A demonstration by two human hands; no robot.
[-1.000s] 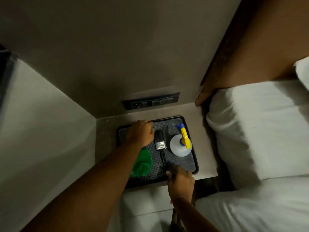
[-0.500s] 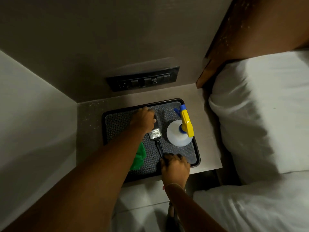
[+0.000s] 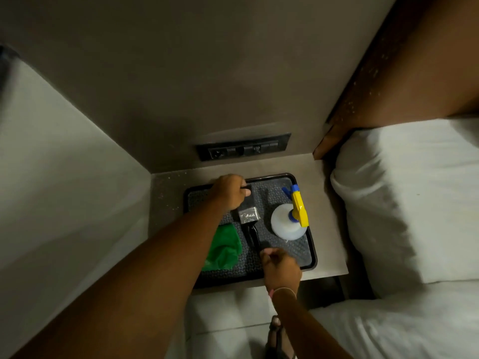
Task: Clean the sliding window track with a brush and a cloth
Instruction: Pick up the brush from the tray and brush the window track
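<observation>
A black paintbrush (image 3: pixel 249 215) with a silver ferrule lies on a dark patterned tray (image 3: pixel 314 255). My left hand (image 3: pixel 228 191) is curled over its bristle end at the tray's far side. My right hand (image 3: pixel 281 268) pinches the tip of the handle near the tray's front edge. A crumpled green cloth (image 3: pixel 225 246) sits on the tray just left of the handle, partly under my left forearm. To the right of the brush stands a white spray bottle (image 3: pixel 286 225) with a yellow and blue trigger head.
The tray rests on a small beige bedside shelf (image 3: pixel 328 229) in a wall corner. A black socket panel (image 3: pixel 243 150) is on the back wall. A white pillow (image 3: pixel 404 198) and bedding lie to the right. My sandalled foot (image 3: pixel 278 338) is below.
My right hand moved from the tray's front rim onto the brush handle's end. My left hand stayed on the bristle end. The head camera shifted.
</observation>
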